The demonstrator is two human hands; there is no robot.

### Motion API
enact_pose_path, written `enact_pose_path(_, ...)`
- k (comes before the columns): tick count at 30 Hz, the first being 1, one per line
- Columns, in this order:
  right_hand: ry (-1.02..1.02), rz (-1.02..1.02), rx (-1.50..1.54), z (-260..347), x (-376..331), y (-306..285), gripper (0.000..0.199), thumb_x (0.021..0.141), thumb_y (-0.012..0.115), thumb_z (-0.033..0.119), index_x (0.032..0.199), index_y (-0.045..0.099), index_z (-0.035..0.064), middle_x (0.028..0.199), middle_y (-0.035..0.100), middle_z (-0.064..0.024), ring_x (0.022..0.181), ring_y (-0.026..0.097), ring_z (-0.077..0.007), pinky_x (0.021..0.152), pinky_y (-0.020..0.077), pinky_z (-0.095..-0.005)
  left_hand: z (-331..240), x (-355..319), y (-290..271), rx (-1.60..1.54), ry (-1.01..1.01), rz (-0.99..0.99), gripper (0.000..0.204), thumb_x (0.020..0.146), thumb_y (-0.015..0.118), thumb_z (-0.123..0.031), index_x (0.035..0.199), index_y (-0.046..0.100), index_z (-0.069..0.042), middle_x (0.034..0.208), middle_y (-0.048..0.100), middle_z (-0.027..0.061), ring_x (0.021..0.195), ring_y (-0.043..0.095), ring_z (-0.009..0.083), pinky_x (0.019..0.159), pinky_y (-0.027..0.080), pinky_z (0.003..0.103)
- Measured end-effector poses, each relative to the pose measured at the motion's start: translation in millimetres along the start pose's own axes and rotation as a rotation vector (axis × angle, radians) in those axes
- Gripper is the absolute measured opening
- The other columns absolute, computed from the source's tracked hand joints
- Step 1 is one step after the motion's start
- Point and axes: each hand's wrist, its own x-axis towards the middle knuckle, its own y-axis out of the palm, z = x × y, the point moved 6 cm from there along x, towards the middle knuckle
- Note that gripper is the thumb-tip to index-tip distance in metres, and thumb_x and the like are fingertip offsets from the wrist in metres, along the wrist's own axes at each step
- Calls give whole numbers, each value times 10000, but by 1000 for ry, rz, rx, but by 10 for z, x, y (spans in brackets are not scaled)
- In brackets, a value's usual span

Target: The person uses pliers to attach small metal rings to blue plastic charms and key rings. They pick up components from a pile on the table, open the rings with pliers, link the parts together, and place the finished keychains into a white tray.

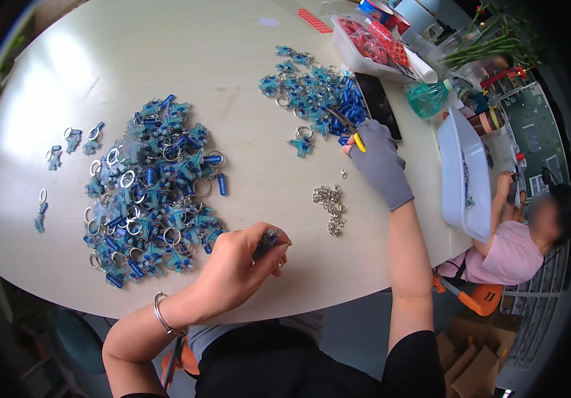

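Mostly hidden: small blue plastic keychain charm point(271, 237), pinched inside curled bare left hand point(246, 262).
Right: grey-gloved right hand point(380, 161) grips yellow-handled pliers point(350, 127), beside loose silver metal rings point(330, 205).

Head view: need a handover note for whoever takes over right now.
Left hand: bare, pinching a small blue keychain piece near the table edge.
Right hand: grey glove, grip on yellow-handled pliers, at the smaller blue pile.
Large pile of ringed keychains lies left; loose metal rings between the hands.
Done or left: cannot tell which pile is finished.
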Motion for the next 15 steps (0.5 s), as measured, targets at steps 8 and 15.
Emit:
enact_pose_path(8, 53, 509, 954, 970, -586, -479, 161, 748, 729, 100, 825, 632, -2, 943, 601, -130, 887, 573, -275, 783, 454, -340, 16, -42, -53, -34, 20, -101, 105, 909, 585, -48, 978, 577, 30, 749, 646, 96, 662, 669, 151, 588, 511, 276)
enact_pose_path(15, -240, 466, 697, 1298, -680, -557, 124, 691, 741, 67, 742, 647, 4, 963, 602, -136, 887, 595, -263, 761, 464, -342, -68, -65, -34, 174, 135, -125, 120, 872, 609, 16, 984, 571, 31, 759, 662, 81, 684, 674, 128, 615, 524, 243)
